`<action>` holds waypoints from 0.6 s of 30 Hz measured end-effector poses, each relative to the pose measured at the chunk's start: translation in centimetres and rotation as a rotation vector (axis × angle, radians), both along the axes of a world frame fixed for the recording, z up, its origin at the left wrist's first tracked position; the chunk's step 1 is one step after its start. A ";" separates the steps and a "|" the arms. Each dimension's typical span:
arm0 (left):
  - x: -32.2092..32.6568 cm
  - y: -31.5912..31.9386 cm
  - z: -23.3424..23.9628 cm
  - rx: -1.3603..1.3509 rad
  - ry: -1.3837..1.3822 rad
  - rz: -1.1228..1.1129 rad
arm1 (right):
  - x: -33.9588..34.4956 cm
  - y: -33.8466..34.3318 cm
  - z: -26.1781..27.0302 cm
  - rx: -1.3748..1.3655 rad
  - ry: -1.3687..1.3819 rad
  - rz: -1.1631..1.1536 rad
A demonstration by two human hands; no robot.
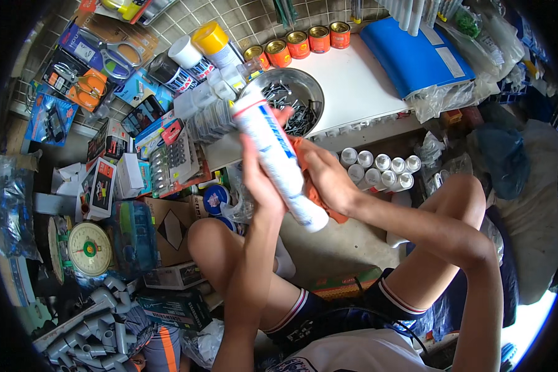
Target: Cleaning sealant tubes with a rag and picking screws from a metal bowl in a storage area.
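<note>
My left hand grips a white sealant cartridge with blue lettering and a red band near its far end. The cartridge tilts across my view, its far end up and to the left, above my knees. In my right hand is an orange cloth, pressed along the cartridge's right side; the hand partly hides the cloth. Beyond the cartridge, a round metal bowl holds many dark screws or similar fasteners, partly covered by the cartridge and fingers.
Several upright white cartridges stand on the floor below the white shelf. The shelf carries small orange-red cans, spray cans and a blue binder. At left are a dial scale, a cardboard box and grey pipe fittings.
</note>
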State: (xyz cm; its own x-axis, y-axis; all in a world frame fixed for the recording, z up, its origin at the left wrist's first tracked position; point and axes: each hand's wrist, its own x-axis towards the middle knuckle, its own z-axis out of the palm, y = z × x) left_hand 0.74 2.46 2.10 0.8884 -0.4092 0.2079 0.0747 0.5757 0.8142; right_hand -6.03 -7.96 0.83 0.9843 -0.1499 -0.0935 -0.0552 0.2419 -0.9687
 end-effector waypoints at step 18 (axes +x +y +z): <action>-3.7 -1.7 -0.4 -0.170 0.552 -0.252 | 4.3 -4.0 3.3 -0.637 -0.483 -0.327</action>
State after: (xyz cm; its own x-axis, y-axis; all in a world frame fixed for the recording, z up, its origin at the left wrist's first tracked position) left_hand -3.01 0.75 1.66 0.7638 -0.6218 -0.1732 0.6081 0.6034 0.5158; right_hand -1.73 -11.98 4.16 0.7931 -0.3140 0.5219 0.3749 -0.4236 -0.8246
